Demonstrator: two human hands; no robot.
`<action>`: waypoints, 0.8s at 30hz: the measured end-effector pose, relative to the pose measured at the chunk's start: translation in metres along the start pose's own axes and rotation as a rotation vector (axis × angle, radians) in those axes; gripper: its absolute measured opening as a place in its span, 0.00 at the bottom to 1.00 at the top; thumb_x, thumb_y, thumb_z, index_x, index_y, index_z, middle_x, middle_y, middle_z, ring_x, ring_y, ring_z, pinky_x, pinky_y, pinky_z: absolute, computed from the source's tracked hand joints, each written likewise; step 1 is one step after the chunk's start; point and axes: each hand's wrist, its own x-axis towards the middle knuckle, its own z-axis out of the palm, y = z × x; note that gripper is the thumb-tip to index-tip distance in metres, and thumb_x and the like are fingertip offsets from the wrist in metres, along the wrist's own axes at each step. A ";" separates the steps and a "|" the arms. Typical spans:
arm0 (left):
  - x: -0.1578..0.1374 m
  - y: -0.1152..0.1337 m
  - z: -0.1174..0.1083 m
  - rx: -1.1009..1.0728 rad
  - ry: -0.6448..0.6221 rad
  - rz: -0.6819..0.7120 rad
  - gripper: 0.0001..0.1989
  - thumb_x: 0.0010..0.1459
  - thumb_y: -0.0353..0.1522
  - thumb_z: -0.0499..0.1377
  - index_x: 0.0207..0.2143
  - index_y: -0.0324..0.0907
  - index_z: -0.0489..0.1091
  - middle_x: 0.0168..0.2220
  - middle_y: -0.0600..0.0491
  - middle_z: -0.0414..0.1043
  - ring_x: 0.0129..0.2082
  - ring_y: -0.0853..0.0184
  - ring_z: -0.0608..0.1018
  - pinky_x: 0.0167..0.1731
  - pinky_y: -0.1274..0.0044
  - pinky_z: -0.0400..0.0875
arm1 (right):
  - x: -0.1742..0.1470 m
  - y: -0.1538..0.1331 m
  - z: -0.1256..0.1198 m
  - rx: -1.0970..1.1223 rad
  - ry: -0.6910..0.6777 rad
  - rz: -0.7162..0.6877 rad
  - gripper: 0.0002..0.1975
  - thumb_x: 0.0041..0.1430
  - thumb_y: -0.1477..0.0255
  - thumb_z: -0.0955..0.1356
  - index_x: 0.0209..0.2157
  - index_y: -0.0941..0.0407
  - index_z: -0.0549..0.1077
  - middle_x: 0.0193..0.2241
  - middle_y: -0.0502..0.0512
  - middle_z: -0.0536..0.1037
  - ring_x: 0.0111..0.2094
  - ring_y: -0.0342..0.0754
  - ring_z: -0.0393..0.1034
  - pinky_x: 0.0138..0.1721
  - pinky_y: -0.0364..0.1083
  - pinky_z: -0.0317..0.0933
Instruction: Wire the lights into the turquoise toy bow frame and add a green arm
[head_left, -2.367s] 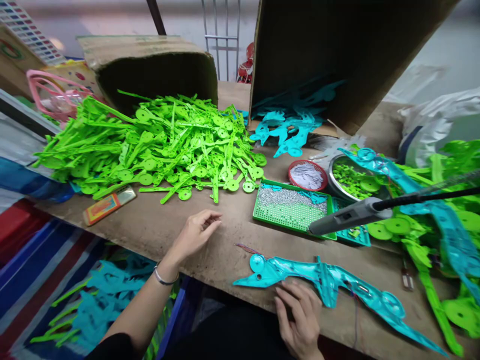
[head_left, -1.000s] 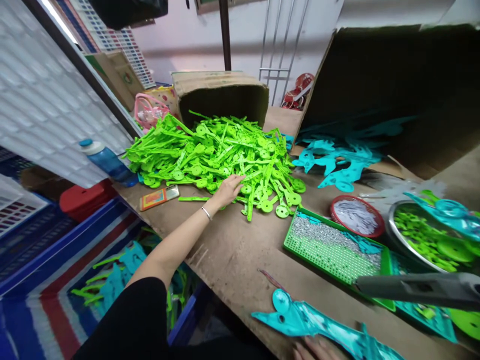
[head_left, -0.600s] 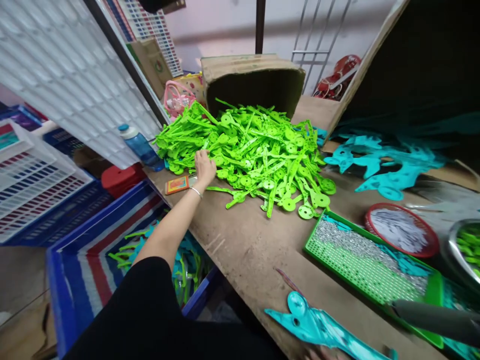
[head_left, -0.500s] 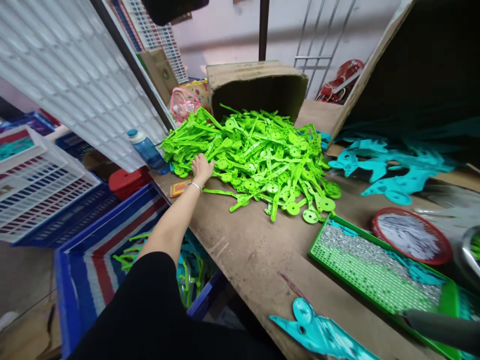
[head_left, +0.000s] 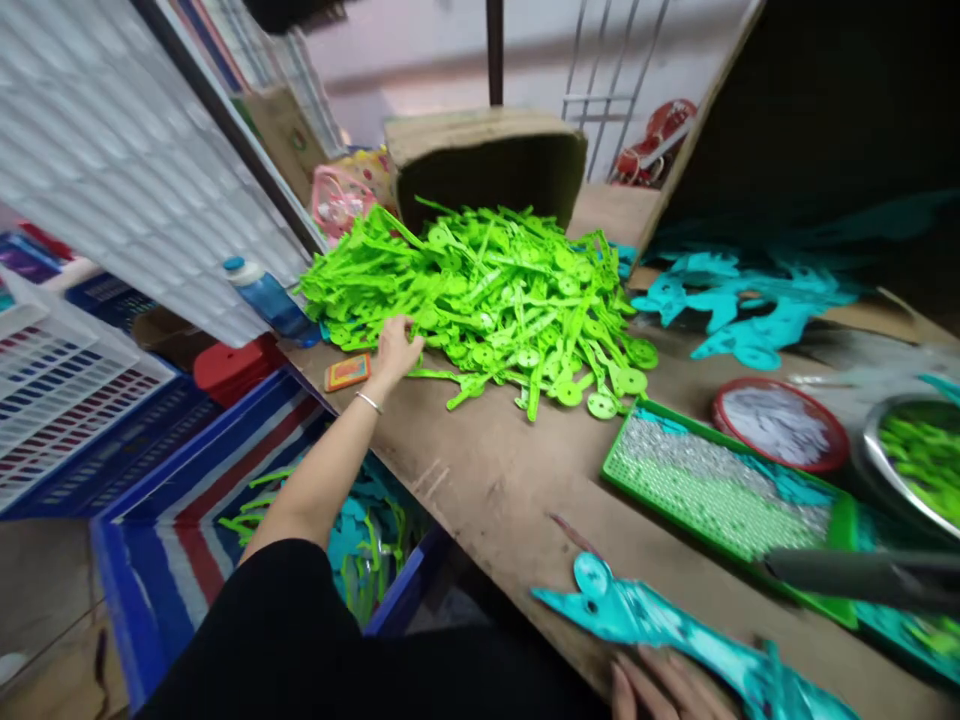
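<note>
Our left hand (head_left: 394,345) reaches far out across the desk (head_left: 487,480) to the near-left edge of the green pile (head_left: 480,290), which spills from a tipped box (head_left: 487,165). The fingers curl narrowly into the pile's fringe, touching the green parts; we cannot tell whether 1 is actually pinched yet. Our right hand (head_left: 667,685) lies flat and open at the desk's near edge, fingers just touching the teal shell (head_left: 675,640) that lies lengthwise there.

To do this pick well, we judge it best to close on 1 long green part only, taking it by the stem rather than the round disc end, since the pieces lie crossed and interlocked and a careless pull would drag neighbours off the desk edge. A loose part (head_left: 435,375) lying just apart from the pile beside the hand looks the easiest to lift cleanly. The orange card (head_left: 346,372) and the blue bottle (head_left: 266,298) sit near the hand, so the wrist should stay clear of both. Meanwhile the right hand should keep the shell pressed steady so it does not slide.

Further right stand a green tray (head_left: 720,490) of small metal bits, a red dish (head_left: 780,425), a steel bowl (head_left: 911,455), and a grey tool (head_left: 855,575) hanging over the tray.
</note>
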 end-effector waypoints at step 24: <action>-0.230 0.076 0.019 -1.416 -0.758 -0.590 0.20 0.49 0.22 0.69 0.38 0.42 0.63 0.35 0.57 0.75 0.40 0.65 0.83 0.47 0.66 0.81 | 0.122 -0.010 0.054 -0.044 -0.961 0.307 0.05 0.58 0.78 0.69 0.34 0.55 0.79 0.31 0.55 0.81 0.33 0.50 0.72 0.39 0.50 0.62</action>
